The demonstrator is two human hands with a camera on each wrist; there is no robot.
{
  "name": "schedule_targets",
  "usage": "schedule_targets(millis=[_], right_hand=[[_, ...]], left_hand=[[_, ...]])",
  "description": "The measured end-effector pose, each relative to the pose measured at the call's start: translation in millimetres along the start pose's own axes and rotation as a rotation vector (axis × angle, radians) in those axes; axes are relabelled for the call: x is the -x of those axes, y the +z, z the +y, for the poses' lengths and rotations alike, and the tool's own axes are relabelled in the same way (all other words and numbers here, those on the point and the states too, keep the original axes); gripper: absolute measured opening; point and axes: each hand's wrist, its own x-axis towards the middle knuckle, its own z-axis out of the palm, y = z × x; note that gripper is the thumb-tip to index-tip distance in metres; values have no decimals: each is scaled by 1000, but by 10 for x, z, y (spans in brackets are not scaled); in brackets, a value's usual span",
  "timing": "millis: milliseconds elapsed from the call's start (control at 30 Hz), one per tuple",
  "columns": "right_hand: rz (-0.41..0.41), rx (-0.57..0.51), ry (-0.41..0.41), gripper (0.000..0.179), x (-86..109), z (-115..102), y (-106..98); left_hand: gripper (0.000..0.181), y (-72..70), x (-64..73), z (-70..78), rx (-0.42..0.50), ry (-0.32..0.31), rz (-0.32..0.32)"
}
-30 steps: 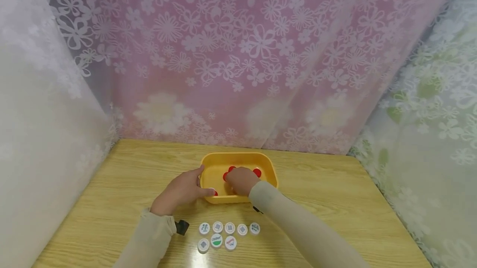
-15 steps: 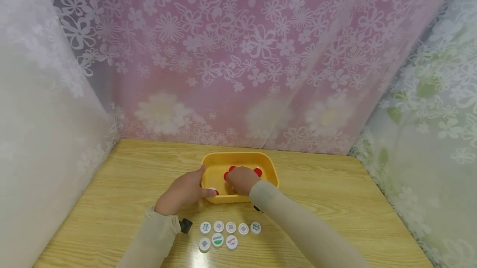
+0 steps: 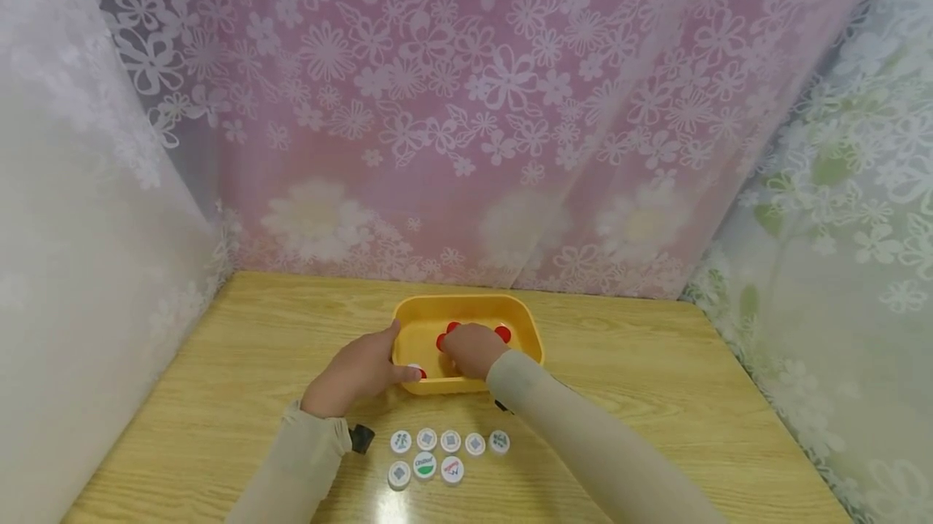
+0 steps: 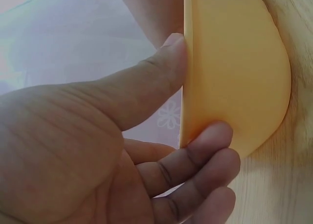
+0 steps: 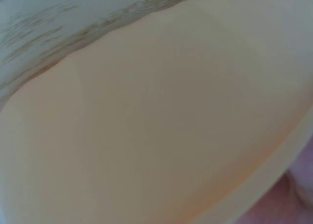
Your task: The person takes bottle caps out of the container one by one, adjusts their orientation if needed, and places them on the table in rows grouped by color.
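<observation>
A yellow plastic basin (image 3: 466, 385) rests on the table in the head view. My left hand (image 3: 357, 374) grips its left end, thumb over the near rim and fingers around the side. In the left wrist view, my left hand's thumb (image 4: 166, 62) presses the rim while several fingers bend against the outer wall. My right hand (image 3: 475, 350) reaches down inside the basin; its fingertips are hidden. Beside it lie red discs (image 3: 441, 342), with another red disc (image 3: 502, 334) to its right. A white-edged red disc (image 3: 419, 372) lies by my left thumb.
Several round white pieces with printed tops lie in two rows before the basin, among them a green-and-white one (image 3: 425, 466). Floral curtains (image 3: 437, 184) hang behind and on both sides of the wooden table (image 3: 641, 362).
</observation>
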Motion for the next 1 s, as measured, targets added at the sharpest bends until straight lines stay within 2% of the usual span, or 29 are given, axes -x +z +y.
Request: schedule_targets(millis=[300, 567, 833, 1000], right_hand=[[13, -5, -42, 11, 1, 17, -57], [-10, -89, -39, 7, -11, 24, -34], [-17, -69, -50, 7, 25, 29, -41], [101, -11, -93, 11, 122, 90, -71]], left_hand=[[97, -39, 6, -7, 33, -5, -8], [100, -43, 28, -9, 29, -29, -13], [98, -21, 25, -3, 25, -21, -14], [97, 3, 9, -4, 25, -18, -15]])
